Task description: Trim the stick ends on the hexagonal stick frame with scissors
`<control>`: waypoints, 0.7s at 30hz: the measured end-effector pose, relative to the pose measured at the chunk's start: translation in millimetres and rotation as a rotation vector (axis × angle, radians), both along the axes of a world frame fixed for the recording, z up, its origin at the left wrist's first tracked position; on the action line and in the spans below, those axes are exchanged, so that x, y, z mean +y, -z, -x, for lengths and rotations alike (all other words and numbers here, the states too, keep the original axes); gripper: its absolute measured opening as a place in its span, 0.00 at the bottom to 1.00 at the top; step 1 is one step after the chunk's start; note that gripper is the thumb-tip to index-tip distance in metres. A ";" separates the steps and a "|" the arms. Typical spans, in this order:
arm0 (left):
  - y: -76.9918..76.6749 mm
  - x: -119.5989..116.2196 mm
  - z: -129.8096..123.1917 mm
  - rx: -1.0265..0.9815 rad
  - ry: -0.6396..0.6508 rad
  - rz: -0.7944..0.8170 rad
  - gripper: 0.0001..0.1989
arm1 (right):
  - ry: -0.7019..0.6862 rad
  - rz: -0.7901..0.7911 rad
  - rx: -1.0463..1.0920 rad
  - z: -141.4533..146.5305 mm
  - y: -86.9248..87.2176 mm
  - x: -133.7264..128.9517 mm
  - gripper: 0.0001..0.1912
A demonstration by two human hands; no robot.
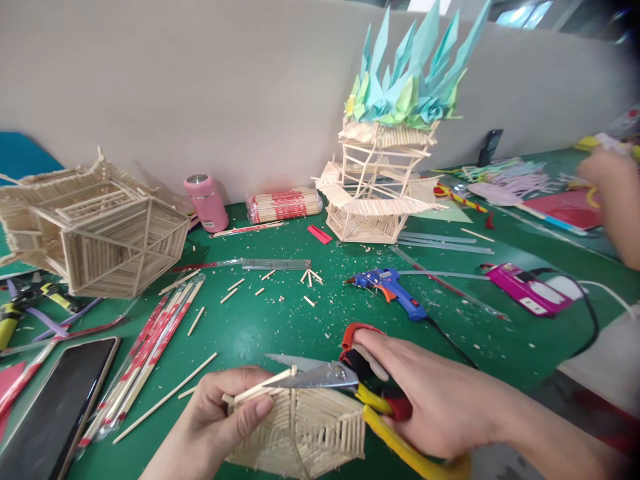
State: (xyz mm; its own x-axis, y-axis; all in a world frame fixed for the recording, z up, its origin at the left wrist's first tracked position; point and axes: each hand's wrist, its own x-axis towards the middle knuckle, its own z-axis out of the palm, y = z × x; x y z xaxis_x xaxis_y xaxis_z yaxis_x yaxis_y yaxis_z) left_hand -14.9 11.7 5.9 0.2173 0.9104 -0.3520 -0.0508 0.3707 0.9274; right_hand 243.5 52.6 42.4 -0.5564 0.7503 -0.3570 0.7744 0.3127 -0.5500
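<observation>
My right hand (pixel 435 393) grips a pair of scissors (pixel 320 375) with red and yellow handles. Their blades are spread, and the lower one crosses a short wooden stick (pixel 263 387). My left hand (pixel 225 413) pinches that stick between thumb and fingers, close to the top edge of a polygonal panel (pixel 320 433) made of glued sticks. Whether the left fingers also hold the panel is hidden. A long loose stick (pixel 165 399) lies to the left of my left hand. Beyond my right hand lies a blue glue gun (pixel 390 288).
A large stick-built model (pixel 125 233) stands at left, another topped with blue-green paper leaves (pixel 380 180) at the back. A phone (pixel 60 407), wrapped chopsticks (pixel 150 353), a pink flask (pixel 206 203) and a magenta power strip (pixel 530 288) lie around. Another person's hand (pixel 613 173) is at far right.
</observation>
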 end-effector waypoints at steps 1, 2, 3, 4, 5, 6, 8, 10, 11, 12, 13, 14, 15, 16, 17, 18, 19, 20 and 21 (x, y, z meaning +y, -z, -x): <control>-0.3 -0.8 -0.8 -0.001 -0.014 0.000 0.10 | -0.014 0.007 -0.010 0.3 -1.9 0.2 0.17; -0.4 -1.5 -1.3 0.006 -0.023 -0.003 0.10 | -0.021 0.010 -0.022 0.9 -3.8 0.4 0.17; -0.4 -2.1 -1.5 0.020 -0.029 -0.009 0.10 | -0.026 0.011 -0.038 1.6 -5.5 0.3 0.17; -0.3 -2.5 -1.3 0.039 -0.033 -0.018 0.10 | -0.027 0.008 -0.055 2.4 -6.9 0.0 0.17; -0.2 -2.7 -0.8 0.061 -0.030 -0.027 0.10 | -0.027 -0.001 -0.069 3.2 -7.7 -0.5 0.17; -0.1 -2.8 0.0 0.081 -0.020 -0.038 0.10 | -0.030 -0.015 -0.079 3.8 -7.9 -1.2 0.17; 0.1 -2.6 2.2 0.104 0.031 -0.050 0.10 | -0.045 -0.056 -0.090 4.3 -6.7 -3.4 0.16; 0.0 -2.6 4.7 0.105 0.114 -0.041 0.10 | -0.067 -0.094 -0.096 3.8 -3.7 -5.8 0.15; -0.2 -2.7 5.9 0.108 0.152 -0.037 0.10 | -0.073 -0.107 -0.102 3.1 -2.0 -6.9 0.16; -0.5 -2.9 6.9 0.113 0.180 -0.037 0.10 | -0.075 -0.116 -0.110 2.3 -0.4 -7.9 0.16; -0.9 -3.1 7.7 0.122 0.197 -0.041 0.11 | -0.076 -0.123 -0.114 1.4 1.1 -8.7 0.16; -1.6 -3.3 8.1 0.134 0.205 -0.049 0.11 | -0.072 -0.132 -0.115 0.5 2.4 -9.4 0.16; -2.6 -3.3 8.3 0.143 0.216 -0.061 0.11 | -0.068 -0.140 -0.114 -0.4 3.3 -10.0 0.16; -4.0 -3.1 8.3 0.144 0.231 -0.071 0.11 | -0.063 -0.148 -0.113 -1.2 3.9 -10.7 0.16; -5.7 -2.6 8.0 0.138 0.245 -0.080 0.11 | -0.060 -0.152 -0.112 -1.8 4.1 -11.4 0.15; -7.8 -1.9 7.6 0.125 0.259 -0.080 0.12 | -0.057 -0.157 -0.108 -2.3 4.0 -12.3 0.15; -10.1 -1.1 7.0 0.105 0.278 -0.077 0.12 | -0.056 -0.164 -0.103 -2.6 3.5 -13.4 0.15; -12.5 -0.1 6.2 0.084 0.293 -0.065 0.13 | -0.057 -0.172 -0.091 -2.8 2.8 -14.7 0.15; -14.8 1.0 5.2 0.070 0.298 -0.046 0.13 | -0.062 -0.181 -0.074 -2.9 1.8 -16.1 0.15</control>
State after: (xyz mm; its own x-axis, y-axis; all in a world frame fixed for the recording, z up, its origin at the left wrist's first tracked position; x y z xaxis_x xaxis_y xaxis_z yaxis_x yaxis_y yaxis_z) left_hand -20.1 12.7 20.7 0.4540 0.8253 -0.3357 0.1185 0.3175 0.9408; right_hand 246.4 36.5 40.5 -0.5807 0.7710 -0.2615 0.7870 0.4494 -0.4227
